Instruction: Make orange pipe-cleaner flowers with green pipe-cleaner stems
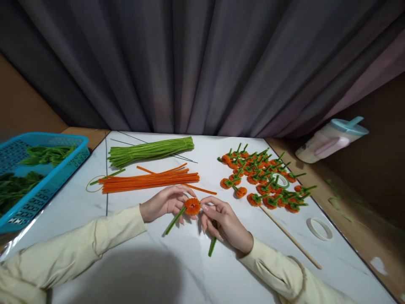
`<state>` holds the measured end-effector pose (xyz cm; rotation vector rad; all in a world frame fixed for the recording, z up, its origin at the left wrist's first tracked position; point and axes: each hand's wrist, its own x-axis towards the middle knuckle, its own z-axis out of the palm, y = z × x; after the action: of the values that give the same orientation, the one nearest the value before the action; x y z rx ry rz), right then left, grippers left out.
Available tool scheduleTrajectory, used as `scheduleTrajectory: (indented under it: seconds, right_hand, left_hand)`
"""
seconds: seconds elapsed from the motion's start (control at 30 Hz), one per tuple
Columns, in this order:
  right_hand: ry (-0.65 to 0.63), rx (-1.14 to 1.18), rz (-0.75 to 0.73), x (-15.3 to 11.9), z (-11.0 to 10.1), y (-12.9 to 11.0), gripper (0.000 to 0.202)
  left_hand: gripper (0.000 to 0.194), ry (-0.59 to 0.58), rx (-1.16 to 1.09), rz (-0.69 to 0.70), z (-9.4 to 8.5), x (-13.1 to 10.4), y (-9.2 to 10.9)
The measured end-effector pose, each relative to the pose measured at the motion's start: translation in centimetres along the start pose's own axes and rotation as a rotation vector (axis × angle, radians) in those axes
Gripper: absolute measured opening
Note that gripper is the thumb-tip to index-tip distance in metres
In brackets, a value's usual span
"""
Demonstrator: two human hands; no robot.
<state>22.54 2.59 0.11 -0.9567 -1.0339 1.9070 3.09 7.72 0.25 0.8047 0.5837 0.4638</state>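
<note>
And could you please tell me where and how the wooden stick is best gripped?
I'd pinch the wooden stick across its slim shaft at the near end, from above: that end looks clear, while the far end reaches the orange flowers.

Left hand beside right (fingers bent).

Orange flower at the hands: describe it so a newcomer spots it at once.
On the white table, find the bundle of orange strips. Just nearer the camera, the orange flower sits between the left hand and the right hand. Unlike the clustered flowers at right, it is held, its round face turned to the camera.
</note>
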Motion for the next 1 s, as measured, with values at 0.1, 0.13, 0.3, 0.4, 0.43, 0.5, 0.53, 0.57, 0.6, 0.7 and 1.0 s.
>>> scheduleTrajectory:
  seconds: [0.1, 0.13, 0.3, 0.4, 0.43, 0.5, 0.53, 0.57, 0.6, 0.7, 1.0]
  right_hand:
    - [0.004, 0.000, -0.019, 0.06, 0.06, 0.09, 0.026]
    - [0.006, -0.007, -0.026, 0.09, 0.09, 0.12, 0.026]
    - [-0.016, -0.039, -0.037, 0.16, 0.29, 0.17, 0.026]
    - [-0.028, -0.049, -0.038, 0.16, 0.31, 0.12, 0.026]
    - [-0.028, -0.048, -0.038, 0.15, 0.30, 0.09, 0.026]
    - [-0.031, -0.040, -0.040, 0.13, 0.29, 0.05, 0.025]
    - [-0.033, -0.035, -0.040, 0.12, 0.28, 0.03, 0.024]
    - [-0.035, -0.030, -0.039, 0.10, 0.28, 0.01, 0.024]
    - [-0.037, -0.027, -0.037, 0.08, 0.27, 0.00, 0.024]
    - [-0.050, -0.026, -0.028, 0.01, 0.22, 0.00, 0.026]
    - [-0.079, -0.069, -0.014, -0.04, 0.00, 0.35, 0.031]
  left_hand:
    - [0.039, -0.158, -0.210, -0.237, -0.48, 0.58, 0.09]
    - [0.043, -0.196, -0.236, -0.302, -0.48, 0.76, 0.04]
    - [0.042, -0.246, -0.161, -0.353, 0.29, 1.15, -0.19]
    - [0.025, -0.190, -0.108, -0.289, 0.43, 1.10, -0.20]
    - [0.024, -0.176, -0.108, -0.284, 0.35, 1.09, -0.22]
    - [0.026, -0.168, -0.125, -0.288, 0.12, 1.11, -0.30]
    - [0.027, -0.167, -0.135, -0.287, -0.01, 1.13, -0.36]
    - [0.028, -0.166, -0.147, -0.284, -0.11, 1.14, -0.41]
    - [0.028, -0.165, -0.157, -0.280, -0.18, 1.14, -0.46]
    - [0.031, -0.128, -0.173, -0.281, -0.23, 1.05, -0.50]
    - [0.039, -0.270, -0.154, -0.352, -0.16, 0.82, -0.43]
